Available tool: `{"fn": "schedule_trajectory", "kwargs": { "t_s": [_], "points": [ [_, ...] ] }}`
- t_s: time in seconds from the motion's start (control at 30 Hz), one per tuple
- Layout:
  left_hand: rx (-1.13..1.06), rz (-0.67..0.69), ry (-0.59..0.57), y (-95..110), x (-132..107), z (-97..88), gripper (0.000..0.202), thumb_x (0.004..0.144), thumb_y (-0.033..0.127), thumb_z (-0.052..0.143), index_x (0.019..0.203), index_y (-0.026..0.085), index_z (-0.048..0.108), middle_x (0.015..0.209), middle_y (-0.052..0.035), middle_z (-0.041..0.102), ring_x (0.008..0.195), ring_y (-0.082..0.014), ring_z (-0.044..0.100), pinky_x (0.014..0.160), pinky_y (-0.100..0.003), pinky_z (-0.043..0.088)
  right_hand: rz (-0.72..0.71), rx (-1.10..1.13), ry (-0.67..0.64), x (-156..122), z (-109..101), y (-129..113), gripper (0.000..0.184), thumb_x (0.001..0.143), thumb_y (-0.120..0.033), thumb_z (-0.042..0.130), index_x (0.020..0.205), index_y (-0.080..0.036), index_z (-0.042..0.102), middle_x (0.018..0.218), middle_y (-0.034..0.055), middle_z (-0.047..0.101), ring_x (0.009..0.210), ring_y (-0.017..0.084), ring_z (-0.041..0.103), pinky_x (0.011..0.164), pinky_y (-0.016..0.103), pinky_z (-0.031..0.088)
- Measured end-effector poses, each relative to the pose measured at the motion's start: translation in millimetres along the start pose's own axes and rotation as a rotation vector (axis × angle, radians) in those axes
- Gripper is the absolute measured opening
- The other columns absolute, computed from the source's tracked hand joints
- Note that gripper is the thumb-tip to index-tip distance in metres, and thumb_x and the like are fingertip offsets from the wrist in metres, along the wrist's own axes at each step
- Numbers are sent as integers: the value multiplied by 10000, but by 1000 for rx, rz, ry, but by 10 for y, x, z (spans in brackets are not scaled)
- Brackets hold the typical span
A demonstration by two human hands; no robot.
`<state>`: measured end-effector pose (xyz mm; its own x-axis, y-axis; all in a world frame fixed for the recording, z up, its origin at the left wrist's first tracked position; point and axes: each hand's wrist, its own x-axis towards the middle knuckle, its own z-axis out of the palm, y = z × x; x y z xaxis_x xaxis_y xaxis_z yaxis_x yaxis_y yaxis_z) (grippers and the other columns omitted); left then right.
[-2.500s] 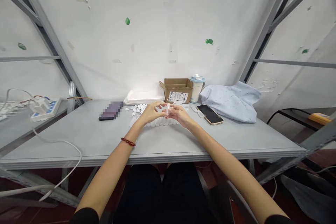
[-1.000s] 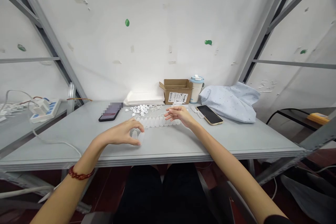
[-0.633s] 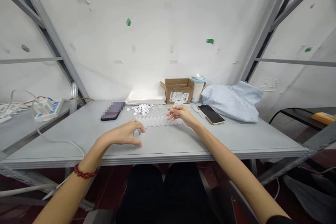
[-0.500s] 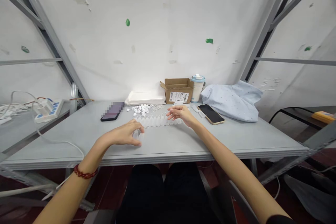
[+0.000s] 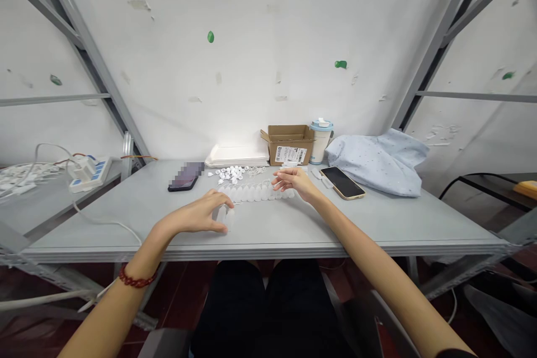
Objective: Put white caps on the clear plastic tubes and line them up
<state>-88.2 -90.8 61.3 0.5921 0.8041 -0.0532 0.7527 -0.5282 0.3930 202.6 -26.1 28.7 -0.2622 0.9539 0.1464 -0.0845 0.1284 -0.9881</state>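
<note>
The left hand [image 5: 199, 213] curves around two small translucent bottles [image 5: 230, 218] near the front of the grey surface [image 5: 335, 229], thumb and fingertips apart; whether it grips either one cannot be told. The right hand [image 5: 297, 182], loosely curled and holding nothing visible, is at the right end of a row of similar bottles [image 5: 250, 194], with loose white caps [image 5: 235, 172] behind the row's left part.
</note>
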Motion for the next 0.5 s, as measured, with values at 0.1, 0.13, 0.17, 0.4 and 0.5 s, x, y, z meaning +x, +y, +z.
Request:
{"fn": "schedule_trajectory", "kwargs": {
  "t_s": [0.1,0.13,0.17,0.4,0.5],
  "points": [
    [9,6,40,-60,-35,17,461,699,496,661,1078,247,579,1152,-40,593,1142,-258,461,952,-339,389,0,-6,3,3,0,3,217,752,-308,683,841,-113,657,766,98,715,604,158,678,512,227,482],
    [15,10,58,-73,-40,20,447,714,501,651,1074,246,578,1156,-42,591,1140,-256,467,954,-341,391,1,-8,4,6,-1,5,216,752,-307,682,843,-112,656,762,95,714,602,156,677,510,224,481],
    [25,12,84,-70,-44,20,420,738,502,630,1065,244,579,1154,-44,592,1134,-253,476,952,-343,397,3,-10,5,8,-3,8,217,752,-306,681,845,-112,655,761,93,713,602,155,678,511,221,481],
    [324,76,545,894,-413,-1,257,906,374,401,885,213,601,874,-70,644,860,-259,590,753,-402,484,-1,-24,-2,35,-35,44,251,741,-331,694,854,-111,654,773,95,716,605,153,679,516,219,483],
    [371,207,740,1437,-710,126,204,886,324,434,816,296,623,734,-36,632,691,-239,586,627,-394,500,1,-17,6,50,-46,66,263,721,-333,708,851,-110,657,757,91,716,594,156,679,504,216,479]
  ]
}}
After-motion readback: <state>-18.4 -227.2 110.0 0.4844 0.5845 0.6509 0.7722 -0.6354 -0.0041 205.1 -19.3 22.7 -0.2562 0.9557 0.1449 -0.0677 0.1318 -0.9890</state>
